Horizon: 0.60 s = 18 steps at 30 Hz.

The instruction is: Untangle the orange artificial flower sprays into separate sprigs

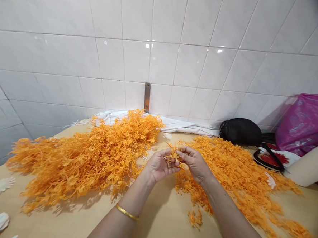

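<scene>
My left hand and my right hand meet above the tan table, fingers pinched together on a small orange plastic sprig. A gold bangle circles my left wrist. A tall heap of orange plastic sprigs lies to the left of my hands. A flatter spread of orange sprigs runs to the right and toward the near edge. A small loose orange clump lies under my right forearm.
A black pouch and a pink plastic bag sit at the back right. White cloth lies along the tiled wall. White petal pieces rest at the left edge. A cream object stands right.
</scene>
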Each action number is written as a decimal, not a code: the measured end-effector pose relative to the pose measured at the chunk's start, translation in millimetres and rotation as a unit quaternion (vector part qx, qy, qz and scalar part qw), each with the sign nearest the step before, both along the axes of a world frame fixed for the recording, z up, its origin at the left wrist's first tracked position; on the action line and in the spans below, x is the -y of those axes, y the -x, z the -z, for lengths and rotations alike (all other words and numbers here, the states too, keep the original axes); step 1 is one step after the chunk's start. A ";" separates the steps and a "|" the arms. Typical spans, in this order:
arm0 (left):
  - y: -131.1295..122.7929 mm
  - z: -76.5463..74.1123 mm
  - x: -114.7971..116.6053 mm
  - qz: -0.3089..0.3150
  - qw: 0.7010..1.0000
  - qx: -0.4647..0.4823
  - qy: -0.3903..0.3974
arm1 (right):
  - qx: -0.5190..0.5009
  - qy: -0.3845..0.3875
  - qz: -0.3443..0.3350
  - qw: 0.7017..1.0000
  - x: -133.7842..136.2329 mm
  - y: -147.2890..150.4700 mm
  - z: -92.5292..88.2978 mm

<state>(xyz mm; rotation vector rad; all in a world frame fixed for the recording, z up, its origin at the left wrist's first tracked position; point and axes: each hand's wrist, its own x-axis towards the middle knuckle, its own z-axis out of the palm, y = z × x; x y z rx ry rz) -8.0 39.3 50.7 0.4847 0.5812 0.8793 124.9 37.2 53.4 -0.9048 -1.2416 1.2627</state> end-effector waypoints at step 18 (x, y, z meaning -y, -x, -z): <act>3.9 22.8 -2.8 -0.038 0.978 0.190 0.078 | -0.143 0.066 0.134 0.978 -6.5 -10.0 -1.3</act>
